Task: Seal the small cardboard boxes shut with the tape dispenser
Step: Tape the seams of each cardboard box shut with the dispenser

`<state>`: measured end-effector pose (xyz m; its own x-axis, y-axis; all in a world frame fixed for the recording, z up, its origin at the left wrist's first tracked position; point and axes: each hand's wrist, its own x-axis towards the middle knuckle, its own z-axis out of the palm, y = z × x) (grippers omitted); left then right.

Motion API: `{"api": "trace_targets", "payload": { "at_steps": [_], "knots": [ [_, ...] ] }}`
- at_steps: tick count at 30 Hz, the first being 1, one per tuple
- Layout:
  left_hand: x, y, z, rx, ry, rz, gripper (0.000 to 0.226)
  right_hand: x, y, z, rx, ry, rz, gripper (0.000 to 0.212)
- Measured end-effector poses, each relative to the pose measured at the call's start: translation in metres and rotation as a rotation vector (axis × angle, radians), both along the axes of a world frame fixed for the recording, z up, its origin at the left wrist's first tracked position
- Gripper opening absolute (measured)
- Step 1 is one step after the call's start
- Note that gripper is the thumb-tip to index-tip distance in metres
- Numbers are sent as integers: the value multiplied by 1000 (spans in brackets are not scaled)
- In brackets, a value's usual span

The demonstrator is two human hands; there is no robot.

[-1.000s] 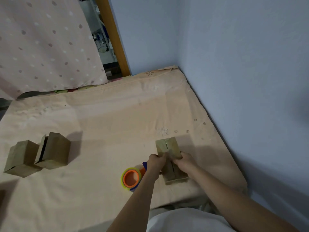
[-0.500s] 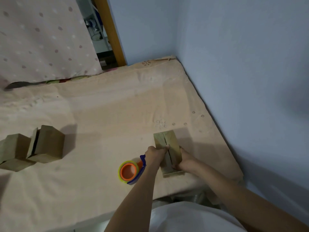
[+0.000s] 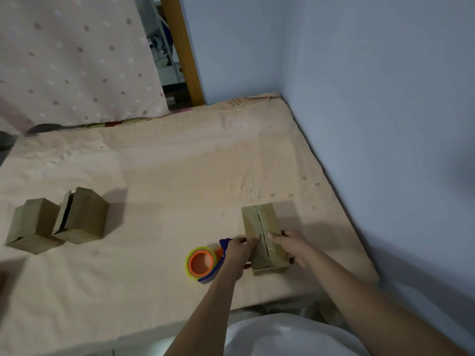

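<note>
Your thumbs have slid nearer along the cardboard box [image 3: 262, 227] seam since a second ago. Your left hand [image 3: 240, 253] and right hand [image 3: 293, 245] both grip it on the bed [image 3: 167, 176], tape dispenser [image 3: 203, 263] just left.

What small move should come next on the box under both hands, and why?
Probably run the tape dispenser, held by the left hand, further along the box seam. Glossy tape seems to cover only the near part; the far slit looks bare. The right hand steadies it.
</note>
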<state>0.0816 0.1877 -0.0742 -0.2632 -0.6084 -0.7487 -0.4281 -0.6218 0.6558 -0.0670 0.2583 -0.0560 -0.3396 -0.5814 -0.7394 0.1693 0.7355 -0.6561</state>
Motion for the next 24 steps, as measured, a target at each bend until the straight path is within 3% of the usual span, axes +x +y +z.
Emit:
{"api": "trace_targets", "payload": {
  "at_steps": [11,16,21,24],
  "knots": [
    [14,10,39,-34,-28,14,27,11,8,23,-27,6,22,41],
    [29,10,66,-106,-36,55,38,23,5,52,-102,63,63,44],
    [51,12,82,-164,-37,114,30,42,0,70,-141,78,86,55],
    [73,14,90,-170,-24,146,42,61,-3,75,-165,80,101,56]
  ]
}}
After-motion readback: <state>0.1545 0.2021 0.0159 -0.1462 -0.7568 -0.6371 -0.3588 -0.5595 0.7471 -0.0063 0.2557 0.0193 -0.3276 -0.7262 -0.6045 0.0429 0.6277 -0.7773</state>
